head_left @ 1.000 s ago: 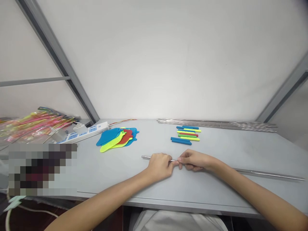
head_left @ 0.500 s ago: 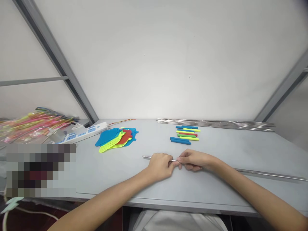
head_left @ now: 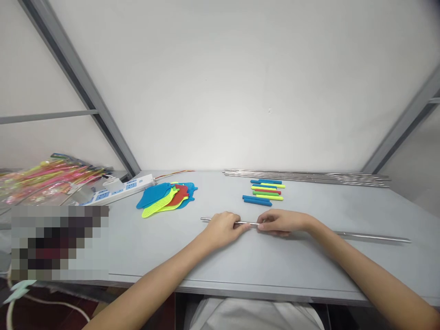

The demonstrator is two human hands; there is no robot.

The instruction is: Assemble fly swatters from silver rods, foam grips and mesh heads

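Note:
A thin silvery metal rod (head_left: 374, 237) runs sideways in front of me, a little above the tabletop. Its left end sticks out past my left hand (head_left: 223, 228), which is closed around it with the thumb pointing right. Just to the right, my right hand (head_left: 280, 222) pinches the same rod between thumb and fingers. A short stretch of bare rod shows between the hands. My right hand and forearm hide part of its length, and the far end comes out at right.
Coloured plastic tubes (head_left: 263, 200) lie in a stack behind my hands. Mesh fly swatter heads (head_left: 156, 196) are piled at left, beside a white power strip (head_left: 118, 191). More metal rods (head_left: 305, 177) lie along the wall. Plastic-wrapped goods (head_left: 58, 176) fill the far left.
The rod's right end has moved left and slightly up, while its left end has hardly shifted. Both hands are slightly farther from me, with a wider gap between their fingertips.

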